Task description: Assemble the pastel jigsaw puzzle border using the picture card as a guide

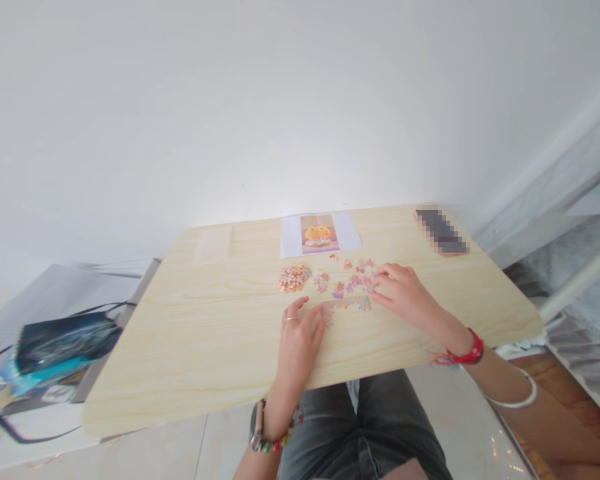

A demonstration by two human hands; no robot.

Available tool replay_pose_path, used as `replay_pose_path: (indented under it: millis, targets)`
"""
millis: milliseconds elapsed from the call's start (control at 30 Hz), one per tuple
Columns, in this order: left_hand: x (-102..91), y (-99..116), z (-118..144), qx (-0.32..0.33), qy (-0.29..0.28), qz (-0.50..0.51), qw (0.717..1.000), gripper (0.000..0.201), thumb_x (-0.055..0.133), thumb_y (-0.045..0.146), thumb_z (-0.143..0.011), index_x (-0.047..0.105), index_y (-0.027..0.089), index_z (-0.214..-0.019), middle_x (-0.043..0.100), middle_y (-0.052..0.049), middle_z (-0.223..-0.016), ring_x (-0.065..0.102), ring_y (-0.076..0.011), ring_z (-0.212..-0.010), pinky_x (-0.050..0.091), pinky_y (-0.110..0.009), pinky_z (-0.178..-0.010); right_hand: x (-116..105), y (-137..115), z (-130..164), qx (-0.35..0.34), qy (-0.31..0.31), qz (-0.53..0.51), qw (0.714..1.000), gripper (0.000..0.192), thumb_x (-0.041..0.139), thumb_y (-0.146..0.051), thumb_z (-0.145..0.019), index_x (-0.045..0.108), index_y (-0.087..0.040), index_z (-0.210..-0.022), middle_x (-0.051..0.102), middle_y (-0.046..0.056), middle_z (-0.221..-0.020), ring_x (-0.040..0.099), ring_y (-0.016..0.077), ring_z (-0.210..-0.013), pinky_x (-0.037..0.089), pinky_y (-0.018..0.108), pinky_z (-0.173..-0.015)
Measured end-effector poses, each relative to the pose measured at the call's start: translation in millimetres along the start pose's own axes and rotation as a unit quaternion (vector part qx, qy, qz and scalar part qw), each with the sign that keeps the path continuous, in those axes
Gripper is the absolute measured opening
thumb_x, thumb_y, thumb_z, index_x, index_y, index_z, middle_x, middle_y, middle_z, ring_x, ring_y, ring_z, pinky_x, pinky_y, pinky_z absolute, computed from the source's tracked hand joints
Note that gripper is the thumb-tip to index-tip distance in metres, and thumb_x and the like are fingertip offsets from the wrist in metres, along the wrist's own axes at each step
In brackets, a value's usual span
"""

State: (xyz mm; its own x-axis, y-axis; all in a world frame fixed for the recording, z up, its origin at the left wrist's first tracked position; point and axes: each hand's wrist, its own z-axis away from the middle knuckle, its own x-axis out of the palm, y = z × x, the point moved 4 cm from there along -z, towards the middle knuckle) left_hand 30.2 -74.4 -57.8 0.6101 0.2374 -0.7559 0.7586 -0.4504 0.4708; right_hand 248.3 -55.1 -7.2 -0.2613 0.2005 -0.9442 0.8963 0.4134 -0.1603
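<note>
Beaded wrist nearest, the left hand (298, 337) lies flat on the wooden table (190, 333), fingers spread, touching the end of a joined strip of puzzle pieces (347, 305). Just beyond, the right hand (405, 293) curls over loose pieces (347, 277); whether it pinches one is unclear. Farther off lie a small heap (294, 277), a reference picture (319, 233) and a phone (441, 231).

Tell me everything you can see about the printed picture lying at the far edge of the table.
The printed picture is a white paper sheet lying flat on the light wooden table, at its far edge near the wall. Its middle bears a pink upright image with a yellow-orange figure; finer detail is too small to tell. White margins flank the image left and right. Neither hand touches it. Loose puzzle pieces lie just in front of it.
</note>
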Motion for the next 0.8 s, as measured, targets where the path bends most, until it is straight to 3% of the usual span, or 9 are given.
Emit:
replay_pose_path:
  millis: [200,400,800]
  targets:
    - [2.5,0,0,-0.002,-0.015,-0.007,1.0,0.02,0.052,0.022,-0.082,0.062,0.02,-0.099,0.046,-0.012,-0.114,0.047,-0.0262,-0.105,0.046,-0.046,-0.088,10,-31,41,0.029,0.004,0.068,0.997,0.012,0.055,-0.023,-0.08,0.057,-0.015,-0.072,0.059,0.006,-0.084,0.052,0.0197,-0.084,0.031,0.034,-0.076]
    - [1.6,0,0,0.0,-0.006,-0.007,1.0,0.019,0.051,0.021,-0.082,0.062,0.019,-0.099,0.046,-0.011,-0.114,0.047,-0.0255,-0.105,0.047,-0.044,-0.087,15,-41,37,0.052,0.027,0.116,0.992,0.014,0.056,-0.024,-0.079,0.058,-0.014,-0.07,0.059,0.006,-0.079,0.051,0.0196,-0.081,0.029,0.035,-0.076]
    - [3.1,0,1,0.001,-0.015,-0.009,1.0,0.019,0.052,0.021,-0.082,0.062,0.018,-0.098,0.045,-0.012,-0.114,0.047,-0.0264,-0.105,0.046,-0.044,-0.088,16,-45,33,0.049,0.009,0.128,0.991,0.014,0.056,-0.024,-0.08,0.06,-0.015,-0.069,0.059,0.007,-0.076,0.05,0.0202,-0.08,0.03,0.035,-0.074]
